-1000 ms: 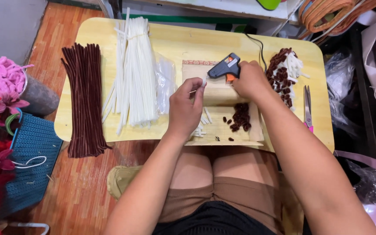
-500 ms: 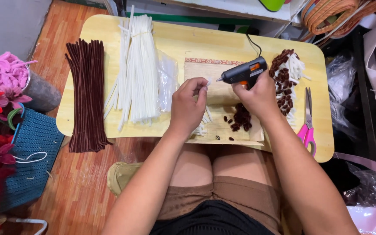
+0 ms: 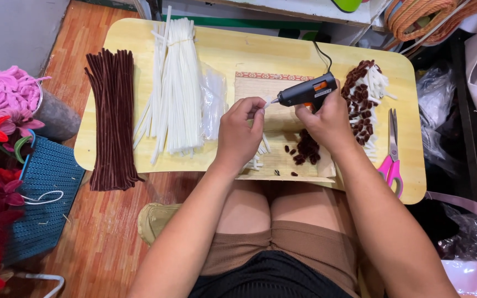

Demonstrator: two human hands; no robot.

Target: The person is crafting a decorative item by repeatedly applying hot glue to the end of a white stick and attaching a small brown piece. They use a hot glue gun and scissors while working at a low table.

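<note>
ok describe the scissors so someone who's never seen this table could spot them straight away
Start at the pale wooden table and go to its right end, past the right hand holding the black glue gun. The scissors lie flat there beside the heap of brown and white cut pieces, blades pointing away. Their bright pink handles are unique on the table.

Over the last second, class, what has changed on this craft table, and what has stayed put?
The right hand picked the black glue gun up off the mat and swung its nozzle left to the small white piece pinched in the left hand, which rose slightly to meet it. The brown stems, white sticks and pink scissors stayed where they were.
</note>
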